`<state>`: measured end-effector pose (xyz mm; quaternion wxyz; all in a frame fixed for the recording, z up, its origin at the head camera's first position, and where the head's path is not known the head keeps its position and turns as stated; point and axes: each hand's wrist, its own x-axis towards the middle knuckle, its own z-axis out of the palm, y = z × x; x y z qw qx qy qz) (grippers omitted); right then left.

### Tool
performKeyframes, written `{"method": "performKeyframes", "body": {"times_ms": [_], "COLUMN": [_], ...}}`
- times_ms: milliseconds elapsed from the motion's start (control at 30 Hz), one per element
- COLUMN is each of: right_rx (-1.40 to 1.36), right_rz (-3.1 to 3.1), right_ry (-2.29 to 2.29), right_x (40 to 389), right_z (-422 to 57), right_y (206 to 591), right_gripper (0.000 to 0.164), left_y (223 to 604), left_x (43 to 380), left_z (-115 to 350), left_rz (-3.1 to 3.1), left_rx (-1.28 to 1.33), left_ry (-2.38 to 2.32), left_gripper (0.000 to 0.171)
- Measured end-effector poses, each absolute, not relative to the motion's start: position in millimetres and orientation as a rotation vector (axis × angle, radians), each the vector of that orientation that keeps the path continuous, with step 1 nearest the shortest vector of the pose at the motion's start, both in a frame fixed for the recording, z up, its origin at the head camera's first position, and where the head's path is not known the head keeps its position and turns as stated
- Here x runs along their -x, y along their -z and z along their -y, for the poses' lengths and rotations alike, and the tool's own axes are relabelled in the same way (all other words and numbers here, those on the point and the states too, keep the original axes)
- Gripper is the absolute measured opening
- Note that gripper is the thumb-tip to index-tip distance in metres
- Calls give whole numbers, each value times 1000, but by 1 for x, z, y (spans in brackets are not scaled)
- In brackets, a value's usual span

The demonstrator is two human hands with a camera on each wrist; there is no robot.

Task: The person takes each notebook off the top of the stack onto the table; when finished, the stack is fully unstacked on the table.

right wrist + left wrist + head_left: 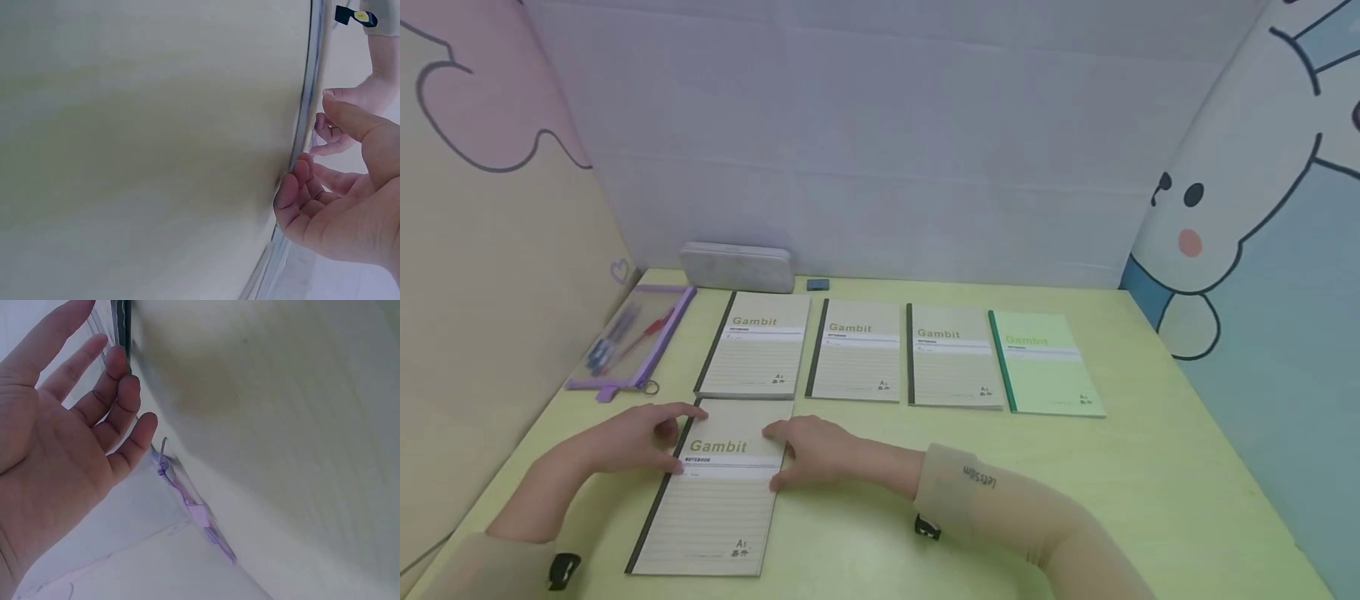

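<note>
A grey Gambit notebook (715,508) with a dark spine lies cover up, nearest the person. My left hand (632,437) touches its spine side, index finger and thumb spread apart on the edge. On the opposite long edge, my right hand (816,450) touches the cover, also with thumb and index finger apart. The left wrist view shows the left hand's (75,431) other fingers loosely bent. In the right wrist view the right hand's (350,200) fingers bend beside the notebook's edge. Directly behind, another grey notebook (756,346) meets its top edge.
Two more grey notebooks (853,350) (955,354) and a green one (1048,362) continue the back row. A clear purple-edged pouch (647,333) with pens lies at left. Behind stand a grey case (737,267) and a small blue block (817,285). Walls border the table (1150,500).
</note>
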<state>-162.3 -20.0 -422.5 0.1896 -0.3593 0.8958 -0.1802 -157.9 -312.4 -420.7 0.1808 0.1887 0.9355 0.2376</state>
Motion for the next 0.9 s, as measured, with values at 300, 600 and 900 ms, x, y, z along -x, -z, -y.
{"method": "performKeyframes", "body": {"times_ms": [300,600,900], "right_rx": [991,981,895], "right_rz": [-2517,-2558,-2616], "right_ry": [578,717,863], "right_x": [188,219,245], "right_z": [12,6,7], "right_y": [405,395,407], "right_gripper": [70,67,65], "left_y": [403,391,396], "left_x": [183,219,254], "left_z": [317,311,314], "left_rz": [-2768,-2849,-2813], "left_rx": [-605,-675,-544], "left_ry": [-699,-758,-764], "left_gripper": [66,67,72]}}
